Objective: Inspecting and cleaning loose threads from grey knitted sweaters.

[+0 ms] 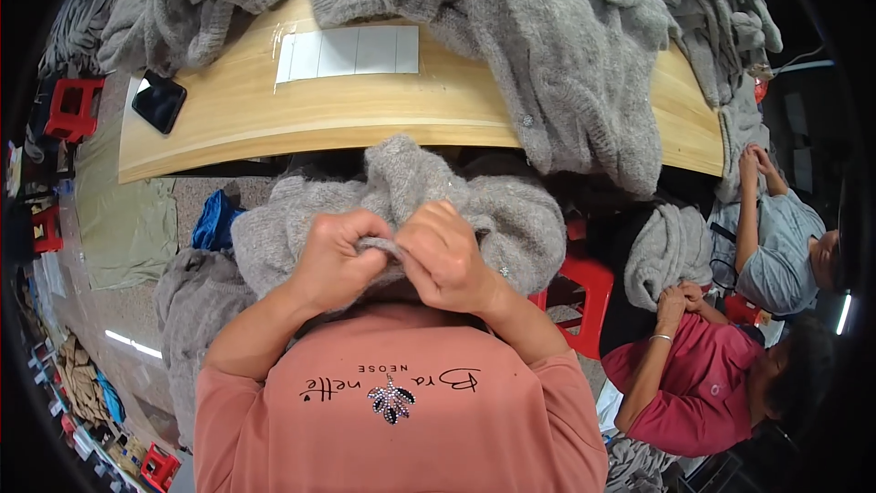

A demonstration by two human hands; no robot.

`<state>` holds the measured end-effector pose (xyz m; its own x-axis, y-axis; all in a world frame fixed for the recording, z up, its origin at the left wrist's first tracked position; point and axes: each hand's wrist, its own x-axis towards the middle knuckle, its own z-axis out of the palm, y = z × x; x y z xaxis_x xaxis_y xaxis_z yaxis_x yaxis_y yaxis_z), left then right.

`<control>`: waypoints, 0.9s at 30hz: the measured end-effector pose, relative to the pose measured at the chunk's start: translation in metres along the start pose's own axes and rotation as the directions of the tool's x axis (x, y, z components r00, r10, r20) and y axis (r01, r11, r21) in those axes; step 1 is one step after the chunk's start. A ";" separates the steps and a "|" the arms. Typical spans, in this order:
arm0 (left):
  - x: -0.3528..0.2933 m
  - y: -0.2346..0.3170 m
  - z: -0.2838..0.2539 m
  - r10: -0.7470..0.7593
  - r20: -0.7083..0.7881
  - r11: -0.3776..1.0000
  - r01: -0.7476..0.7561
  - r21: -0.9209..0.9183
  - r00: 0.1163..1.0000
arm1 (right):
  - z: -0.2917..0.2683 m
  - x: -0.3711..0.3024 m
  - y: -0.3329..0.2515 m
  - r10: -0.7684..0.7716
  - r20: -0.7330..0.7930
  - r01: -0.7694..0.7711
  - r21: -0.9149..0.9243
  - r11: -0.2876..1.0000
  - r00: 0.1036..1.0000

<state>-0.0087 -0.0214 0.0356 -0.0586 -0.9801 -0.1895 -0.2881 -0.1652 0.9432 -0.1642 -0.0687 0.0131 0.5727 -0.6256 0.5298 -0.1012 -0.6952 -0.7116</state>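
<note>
A grey fuzzy knit sweater (516,215) lies bunched over my lap, just below the table's near edge. My left hand (339,257) is closed, pinching a narrow folded edge of it between thumb and fingers. Close beside it, my right hand (445,254) grips the same edge with its fingers curled in. A short strip of the knit shows between the two hands. The rest of the sweater spreads out on both sides and rises in a fold beyond them. Small shiny dots glint on its right part.
On the wooden table (319,119) lie a white ruled sheet (351,52), a black phone (159,102) and heaped grey knits (575,46). Red stools (589,297) stand at right and left. Two people sit at my right, one in a red shirt (698,388) handling grey knit.
</note>
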 end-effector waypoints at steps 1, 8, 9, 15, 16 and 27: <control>-0.001 -0.001 0.000 -0.037 0.069 0.998 0.034 0.043 0.997 | 0.003 -0.003 -0.001 -0.027 -0.013 0.027 0.024 0.999 1.000; 0.004 -0.010 0.002 -0.035 0.085 0.965 0.056 -0.255 0.996 | 0.005 -0.009 0.002 0.027 -0.106 -0.020 0.066 0.998 0.994; 0.004 -0.010 0.001 -0.049 0.113 0.958 0.079 -0.277 0.992 | 0.004 -0.008 0.002 0.049 -0.132 -0.041 0.065 0.997 0.990; 0.005 -0.003 0.008 -0.195 0.105 0.856 0.222 -0.467 0.975 | 0.006 -0.010 -0.001 0.210 -0.140 -0.179 0.207 0.962 0.968; 0.006 -0.002 0.010 -0.182 0.136 0.890 0.222 -0.398 0.974 | 0.006 -0.011 -0.001 0.204 -0.160 -0.172 0.197 0.965 0.966; 0.011 -0.004 0.012 -0.003 0.099 0.999 -0.002 0.046 0.995 | -0.001 -0.014 0.006 0.064 -0.201 -0.044 0.103 0.994 0.978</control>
<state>-0.0199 -0.0301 0.0266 -0.1518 -0.9640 -0.2181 -0.3315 -0.1582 0.9301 -0.1737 -0.0642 0.0017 0.3900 -0.7273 0.5648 -0.0417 -0.6266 -0.7782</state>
